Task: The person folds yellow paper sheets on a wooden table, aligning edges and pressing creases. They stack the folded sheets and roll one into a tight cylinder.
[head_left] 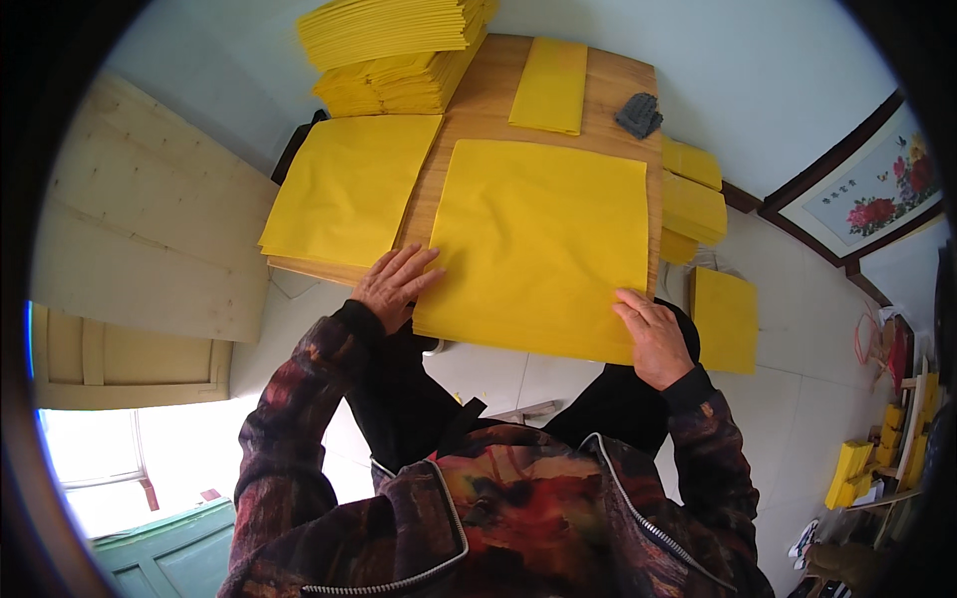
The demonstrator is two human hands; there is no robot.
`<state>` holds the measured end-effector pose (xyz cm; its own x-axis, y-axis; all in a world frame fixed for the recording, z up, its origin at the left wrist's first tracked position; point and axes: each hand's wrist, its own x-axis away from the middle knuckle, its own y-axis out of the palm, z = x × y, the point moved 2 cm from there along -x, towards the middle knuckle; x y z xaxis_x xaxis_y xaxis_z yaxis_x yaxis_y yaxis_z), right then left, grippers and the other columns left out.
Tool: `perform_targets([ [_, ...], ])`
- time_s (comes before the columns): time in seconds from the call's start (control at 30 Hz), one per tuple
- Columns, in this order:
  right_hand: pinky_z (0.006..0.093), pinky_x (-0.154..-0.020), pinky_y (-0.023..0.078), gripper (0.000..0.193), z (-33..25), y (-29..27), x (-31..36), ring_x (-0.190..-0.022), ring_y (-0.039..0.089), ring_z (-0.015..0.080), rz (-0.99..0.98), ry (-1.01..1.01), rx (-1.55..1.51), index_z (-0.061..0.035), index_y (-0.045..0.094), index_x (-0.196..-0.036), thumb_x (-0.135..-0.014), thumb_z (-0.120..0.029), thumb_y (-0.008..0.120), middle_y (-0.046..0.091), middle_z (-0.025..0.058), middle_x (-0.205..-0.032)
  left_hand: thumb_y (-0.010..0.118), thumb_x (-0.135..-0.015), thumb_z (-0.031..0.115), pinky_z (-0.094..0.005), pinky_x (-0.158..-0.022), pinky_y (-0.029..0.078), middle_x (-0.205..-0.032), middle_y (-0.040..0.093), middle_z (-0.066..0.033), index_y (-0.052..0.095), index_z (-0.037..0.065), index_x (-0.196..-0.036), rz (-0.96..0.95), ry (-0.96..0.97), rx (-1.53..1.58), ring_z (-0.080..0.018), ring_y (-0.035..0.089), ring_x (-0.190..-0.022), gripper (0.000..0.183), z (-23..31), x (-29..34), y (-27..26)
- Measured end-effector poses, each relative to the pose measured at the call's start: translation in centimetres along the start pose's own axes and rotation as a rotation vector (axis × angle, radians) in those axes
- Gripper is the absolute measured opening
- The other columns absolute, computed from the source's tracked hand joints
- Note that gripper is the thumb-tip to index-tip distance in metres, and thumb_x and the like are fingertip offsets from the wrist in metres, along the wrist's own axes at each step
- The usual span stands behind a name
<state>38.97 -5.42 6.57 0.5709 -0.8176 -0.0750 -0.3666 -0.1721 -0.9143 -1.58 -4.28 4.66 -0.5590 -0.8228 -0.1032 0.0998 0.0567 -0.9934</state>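
A large square stack of yellow paper sheets (538,239) lies before me on the wooden table (488,75), its near edge reaching past the table over my lap. At the stack's left edge, near the front corner, my left hand (392,283) rests with its fingers spread. My right hand (656,337) has its fingers bent over the right edge near the front right corner, gripping the sheets there; its thumb is mostly hidden. Left of this stack lies another flat pile of yellow paper (349,187), close to my left fingers.
Thick bundles of yellow paper (399,80) rise at the back left. A narrow folded yellow strip (550,88) and a dark grey cloth (639,116) lie at the back. More yellow bundles (693,207) stand beyond the table's right side. A framed flower picture (867,184) leans by the wall.
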Motion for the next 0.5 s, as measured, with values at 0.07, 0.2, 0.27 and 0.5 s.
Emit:
perform_targets([
  [0.07, 0.0379, -0.099, 0.035, 0.043, 0.1, 0.1, 0.1, -0.127, 0.044, 0.0253, -0.013, 0.011, 0.043, -0.0022, 0.055, -0.120, -0.077, 0.005, 0.052, 0.049, 0.0091, -0.135, 0.062, -0.073, 0.000, -0.0424, -0.109, 0.033, -0.143, 0.043, -0.0058, 0.051, 0.016, -0.130, -0.008, 0.048, -0.004, -0.0271, 0.037, -0.135, 0.061, -0.4, -0.9, 0.3],
  [0.2, 0.0366, -0.096, 0.036, 0.049, 0.6, 0.0, 0.5, -0.126, 0.045, 0.0248, -0.008, -0.008, -0.012, -0.0028, 0.055, -0.121, -0.073, 0.006, 0.052, 0.049, 0.0089, -0.135, 0.060, -0.072, 0.001, -0.0423, -0.108, 0.035, -0.139, 0.048, -0.0071, 0.052, 0.013, -0.129, 0.019, 0.099, 0.106, -0.0277, 0.040, -0.133, 0.058, -0.5, -1.7, 0.9],
  [0.27, 0.0360, -0.094, 0.037, 0.051, 0.8, 0.1, 0.7, -0.126, 0.045, 0.0246, -0.021, -0.005, -0.029, -0.0033, 0.054, -0.122, -0.072, 0.007, 0.052, 0.049, 0.0088, -0.135, 0.058, -0.072, 0.001, -0.0421, -0.107, 0.036, -0.137, 0.050, -0.0077, 0.053, 0.011, -0.128, 0.012, 0.083, 0.128, -0.0280, 0.042, -0.132, 0.056, -0.3, -1.5, 1.0],
  [0.5, 0.0361, -0.096, 0.040, 0.053, 1.2, -0.3, 0.9, -0.127, 0.044, 0.0247, -0.045, -0.033, 0.063, -0.0035, 0.050, -0.126, -0.074, 0.006, 0.054, 0.044, 0.0079, -0.140, 0.063, -0.068, 0.002, -0.0438, -0.105, 0.038, -0.134, 0.051, -0.0106, 0.054, 0.009, -0.125, 0.070, 0.092, 0.238, -0.0318, 0.044, -0.130, 0.058, -0.3, -1.2, 1.3],
])
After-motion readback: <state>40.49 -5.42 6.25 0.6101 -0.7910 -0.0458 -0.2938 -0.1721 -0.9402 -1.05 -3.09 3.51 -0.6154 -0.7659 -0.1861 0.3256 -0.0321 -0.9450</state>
